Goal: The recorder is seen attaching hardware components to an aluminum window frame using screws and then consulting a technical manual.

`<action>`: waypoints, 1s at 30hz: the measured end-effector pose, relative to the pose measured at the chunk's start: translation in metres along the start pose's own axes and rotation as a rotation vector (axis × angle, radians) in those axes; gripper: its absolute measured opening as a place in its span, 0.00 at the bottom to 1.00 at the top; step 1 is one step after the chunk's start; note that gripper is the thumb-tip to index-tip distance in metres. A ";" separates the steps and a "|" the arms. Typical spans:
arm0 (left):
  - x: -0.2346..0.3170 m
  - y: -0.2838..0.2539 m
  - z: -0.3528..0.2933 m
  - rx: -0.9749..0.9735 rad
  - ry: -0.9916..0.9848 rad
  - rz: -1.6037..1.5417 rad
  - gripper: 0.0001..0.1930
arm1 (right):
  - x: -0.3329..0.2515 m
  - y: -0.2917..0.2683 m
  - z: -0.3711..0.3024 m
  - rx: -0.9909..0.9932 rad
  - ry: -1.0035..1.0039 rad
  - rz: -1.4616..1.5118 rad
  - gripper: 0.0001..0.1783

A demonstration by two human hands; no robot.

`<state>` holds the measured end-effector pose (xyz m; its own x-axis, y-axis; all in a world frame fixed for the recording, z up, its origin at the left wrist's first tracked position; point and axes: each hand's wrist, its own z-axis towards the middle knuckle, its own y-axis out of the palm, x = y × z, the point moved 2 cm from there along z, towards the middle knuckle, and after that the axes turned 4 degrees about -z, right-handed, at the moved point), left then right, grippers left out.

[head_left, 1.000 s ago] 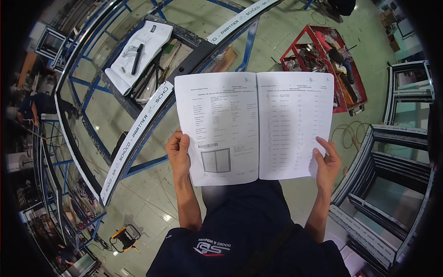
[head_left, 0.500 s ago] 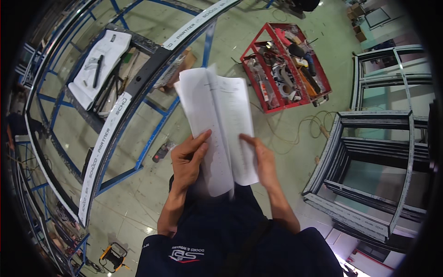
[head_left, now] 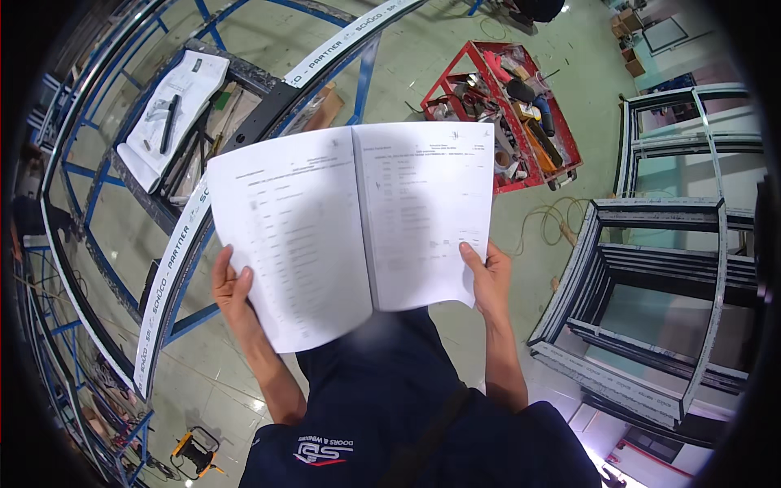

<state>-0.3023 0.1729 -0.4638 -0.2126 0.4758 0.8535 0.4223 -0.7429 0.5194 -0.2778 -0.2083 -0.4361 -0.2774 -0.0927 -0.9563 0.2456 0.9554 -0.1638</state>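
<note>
Left hand (head_left: 233,286) and right hand (head_left: 490,281) are clamping their grip, sensibly, on the outer edges of a light-looking, probably floppy booklet (head_left: 317,236).

"Where is there print?"
"On both open pages (head_left: 293,236), rows of small grey type, mostly too faint to make out."
"And at left?"
"Bold dark capitals repeat along the white strip (head_left: 172,260)."
"Near?"
"The dark shirt (head_left: 407,431) carries a red and white logo (head_left: 325,450) and white capitals."
"Right?"
"Small dark lettering runs along the frames (head_left: 606,381)."
</note>
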 end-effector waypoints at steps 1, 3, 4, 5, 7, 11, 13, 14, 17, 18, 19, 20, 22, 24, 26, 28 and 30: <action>0.004 -0.003 0.000 0.006 0.004 -0.005 0.29 | 0.000 -0.002 0.000 -0.007 0.028 0.045 0.11; 0.013 -0.007 -0.001 -0.010 0.072 -0.043 0.30 | -0.006 0.000 -0.002 -0.047 0.013 0.047 0.12; 0.017 -0.008 -0.002 0.011 0.065 -0.011 0.31 | -0.004 0.000 -0.002 -0.079 0.018 0.060 0.12; 0.017 -0.009 -0.002 0.014 0.066 -0.013 0.31 | -0.003 0.001 -0.002 -0.112 0.024 0.073 0.12; 0.019 -0.010 0.000 0.009 0.075 0.045 0.31 | -0.002 0.001 0.000 -0.155 0.019 0.086 0.12; 0.019 -0.008 0.000 0.008 0.080 -0.012 0.31 | -0.009 -0.001 -0.003 -0.234 0.083 0.103 0.10; 0.018 -0.005 -0.001 0.036 0.056 -0.060 0.29 | -0.015 -0.007 -0.005 -0.248 0.057 0.095 0.08; 0.016 -0.008 -0.001 0.035 0.044 -0.053 0.27 | -0.018 -0.007 -0.006 -0.258 0.025 0.084 0.07; 0.010 -0.015 -0.004 -0.013 0.022 0.035 0.26 | -0.030 -0.003 -0.012 -0.279 -0.034 0.112 0.05; 0.009 -0.016 -0.004 0.003 0.031 0.037 0.24 | -0.034 0.003 -0.014 -0.267 -0.036 0.124 0.06; 0.007 -0.018 -0.003 -0.002 0.031 0.044 0.24 | -0.044 0.010 -0.019 -0.265 -0.034 0.133 0.06; 0.004 -0.023 -0.003 -0.004 0.030 0.055 0.23 | -0.058 0.023 -0.027 -0.264 -0.044 0.078 0.07; 0.004 -0.025 -0.003 -0.012 0.023 0.068 0.22 | -0.063 0.043 -0.037 -0.341 -0.152 0.006 0.10; 0.006 -0.022 -0.004 0.038 -0.051 0.170 0.18 | -0.077 0.061 -0.046 -0.663 -0.388 -0.130 0.12; 0.008 -0.018 -0.006 0.035 -0.032 0.191 0.17 | -0.092 0.090 -0.058 -0.782 -0.380 -0.143 0.12; 0.011 -0.018 -0.008 0.041 -0.009 0.212 0.17 | -0.091 0.096 -0.062 -0.771 -0.330 -0.107 0.11; 0.016 -0.021 -0.012 0.050 0.025 0.236 0.18 | -0.084 0.084 -0.056 -0.527 -0.284 -0.138 0.10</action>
<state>-0.3251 0.1907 -0.4609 -0.1246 0.2795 0.9520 0.5058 -0.8076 0.3033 -0.2857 -0.1044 -0.3555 0.0022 -0.2275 -0.9738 -0.2874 0.9326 -0.2185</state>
